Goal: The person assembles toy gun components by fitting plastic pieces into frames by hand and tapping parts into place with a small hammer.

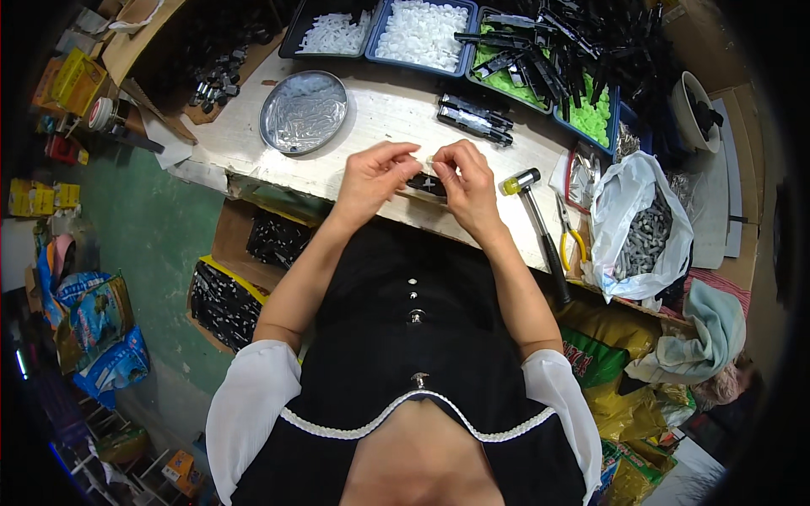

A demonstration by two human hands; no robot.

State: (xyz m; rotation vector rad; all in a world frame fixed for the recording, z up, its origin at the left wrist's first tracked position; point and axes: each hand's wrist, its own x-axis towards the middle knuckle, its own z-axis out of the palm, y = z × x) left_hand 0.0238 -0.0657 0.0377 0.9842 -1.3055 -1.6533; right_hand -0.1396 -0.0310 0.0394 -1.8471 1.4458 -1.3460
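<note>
My left hand [375,179] and my right hand [466,187] are close together over the near edge of the white worktable [337,173]. A small white plastic piece [429,160] shows at the pinched fingertips of my right hand. The thumb and fingers of my left hand are drawn together beside it; anything between them is too small to make out. Below the fingertips lies a black part [428,184] with small pale marks, partly hidden by my hands. Farther back, several black oblong assemblies [474,120] lie side by side on the table.
A round metal dish [302,114] of thin metal pieces stands left. Bins of white pieces [423,34] and green pieces [588,116] line the back, black parts [548,59] heaped on top. A hammer [544,232], pliers [569,236] and a bag of grey parts [643,232] lie right.
</note>
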